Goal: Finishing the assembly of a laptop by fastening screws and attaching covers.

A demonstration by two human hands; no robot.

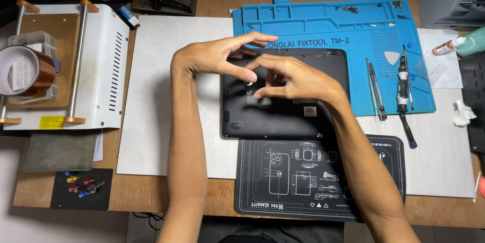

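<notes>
Nearest, below both hands, a black printed mat (pixel 303 182) lies on the desk (pixel 151 192). Above it, the left hand (pixel 212 58) and right hand (pixel 295 79) pinch a small silvery part (pixel 250 78) together over the black laptop base (pixel 262 119). Beyond, a blue work mat (pixel 323 26).
</notes>
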